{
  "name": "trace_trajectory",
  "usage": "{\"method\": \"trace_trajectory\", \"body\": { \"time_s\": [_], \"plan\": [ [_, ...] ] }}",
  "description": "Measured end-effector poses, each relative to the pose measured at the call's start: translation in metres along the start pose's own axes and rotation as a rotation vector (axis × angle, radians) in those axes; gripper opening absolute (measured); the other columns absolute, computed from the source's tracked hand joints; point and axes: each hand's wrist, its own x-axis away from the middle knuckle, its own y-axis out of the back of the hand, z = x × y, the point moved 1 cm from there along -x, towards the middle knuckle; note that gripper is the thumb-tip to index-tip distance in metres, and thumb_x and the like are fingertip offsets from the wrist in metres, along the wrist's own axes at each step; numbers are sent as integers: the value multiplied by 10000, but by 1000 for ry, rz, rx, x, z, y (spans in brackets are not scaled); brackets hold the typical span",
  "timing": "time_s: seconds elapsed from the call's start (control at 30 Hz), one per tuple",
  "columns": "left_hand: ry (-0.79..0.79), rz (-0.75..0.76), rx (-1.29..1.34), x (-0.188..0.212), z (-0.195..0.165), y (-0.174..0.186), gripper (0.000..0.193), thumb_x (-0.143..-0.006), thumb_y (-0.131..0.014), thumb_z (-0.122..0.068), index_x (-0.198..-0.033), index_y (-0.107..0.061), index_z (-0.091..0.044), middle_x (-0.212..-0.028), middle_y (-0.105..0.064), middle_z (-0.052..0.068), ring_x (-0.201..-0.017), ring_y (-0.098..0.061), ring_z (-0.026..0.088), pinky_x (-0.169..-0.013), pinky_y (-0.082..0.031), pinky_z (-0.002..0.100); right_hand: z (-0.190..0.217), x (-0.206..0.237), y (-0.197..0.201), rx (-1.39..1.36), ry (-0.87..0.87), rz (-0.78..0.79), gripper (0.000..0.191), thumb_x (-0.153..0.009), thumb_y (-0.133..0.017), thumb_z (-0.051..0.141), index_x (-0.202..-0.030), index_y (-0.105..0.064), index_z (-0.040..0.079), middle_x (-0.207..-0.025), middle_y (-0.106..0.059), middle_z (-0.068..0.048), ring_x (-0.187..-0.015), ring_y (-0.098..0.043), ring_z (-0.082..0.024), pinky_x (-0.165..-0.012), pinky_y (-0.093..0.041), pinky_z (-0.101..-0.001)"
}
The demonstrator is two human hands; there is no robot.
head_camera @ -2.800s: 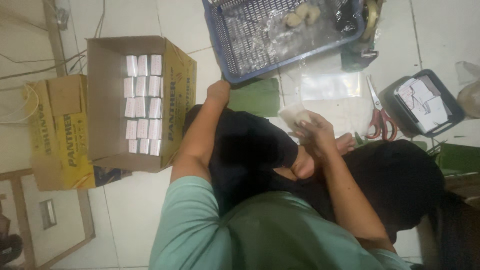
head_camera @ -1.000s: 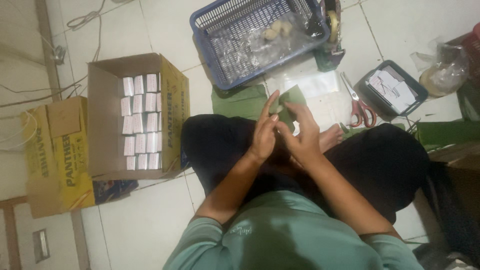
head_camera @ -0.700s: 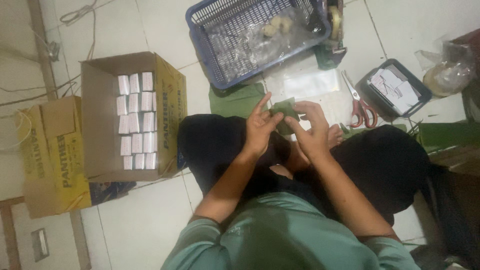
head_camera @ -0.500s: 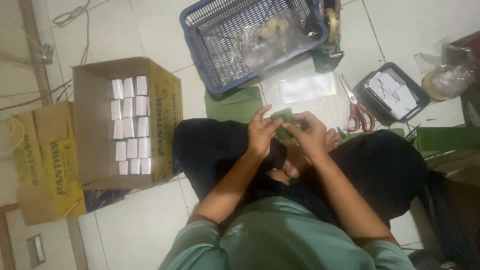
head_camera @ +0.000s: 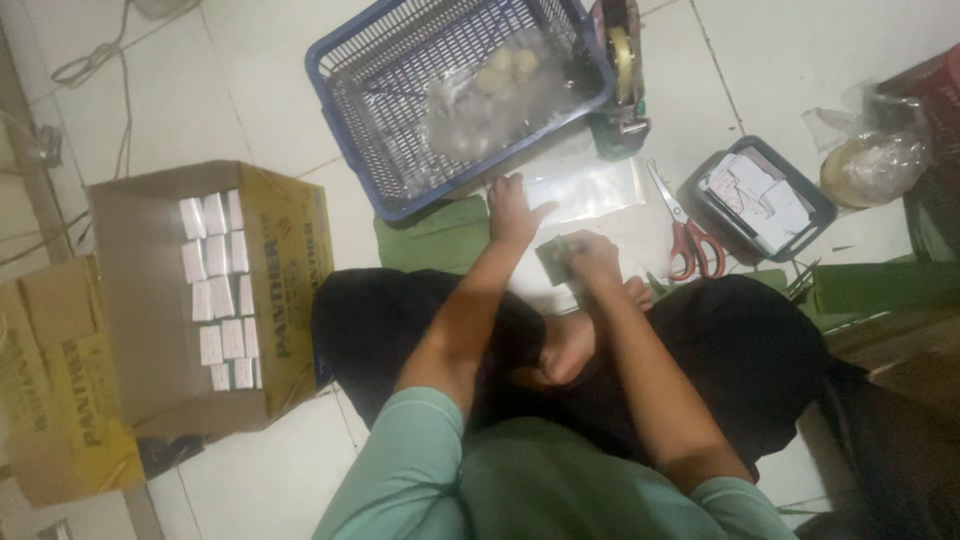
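I sit cross-legged on a white tiled floor. My right hand (head_camera: 592,258) grips a small green folded packet (head_camera: 551,262) just above my knees. My left hand (head_camera: 512,208) reaches forward with fingers spread and rests flat on clear plastic bags (head_camera: 590,190) lying on the floor. Flat green sheets (head_camera: 435,235) lie to the left of that hand. A blue plastic basket (head_camera: 400,120) with a clear bag of pale lumps stands just beyond.
An open cardboard box (head_camera: 200,300) with rows of small white packs stands at the left. Red-handled scissors (head_camera: 685,235), a dark tray of paper slips (head_camera: 760,195), a tape dispenser (head_camera: 622,70) and a tied plastic bag (head_camera: 875,160) lie at the right.
My two hands were together on the green packet. Now the left hand has gone forward onto the clear plastic bags while the right keeps the packet.
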Motion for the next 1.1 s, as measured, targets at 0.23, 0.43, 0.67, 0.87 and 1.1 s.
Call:
{"method": "trace_trajectory", "body": {
  "time_s": [0.23,0.43,0.67,0.87,1.1],
  "plan": [
    [282,71,121,-14,10,-21,183,-819,-726,-239,-855,-662,-72,-869,-686,177,-894,-655,411,-825,-517,502,3,-3,7,-28,-23,30,350,-731,-844,203,-1054,-773,90,-924,-777,-107,-810,-727,-206,-734,-587,-348],
    [381,270,108,-13,23,-6,232,-963,-636,-298,-917,-730,-92,-917,-730,184,-899,-691,418,-809,-526,520,-2,-5,5,-28,61,4,355,-730,-853,200,-1054,-771,79,-930,-772,-99,-839,-729,-197,-760,-579,-342],
    [469,128,200,-3,30,27,230,-971,-610,-218,-1093,-787,-137,-1026,-764,116,-989,-720,312,-902,-547,433,13,18,0,-97,216,-25,437,-763,-809,131,-1191,-726,99,-972,-758,-108,-878,-719,-230,-773,-586,-373],
    [17,185,395,21,24,55,170,-930,-658,-114,-1041,-786,-106,-1170,-747,102,-1052,-723,303,-933,-563,376,50,37,-12,24,489,50,834,-758,-797,156,-1517,-453,173,-950,-723,-148,-878,-703,-289,-785,-561,-398],
    [176,69,477,48,59,114,113,-894,-741,-108,-980,-772,-41,-1024,-759,131,-952,-731,271,-871,-568,358,54,15,-29,270,592,25,288,-809,-798,189,-1084,-763,108,-968,-765,-168,-855,-738,-309,-793,-584,-391]
  ]
}}
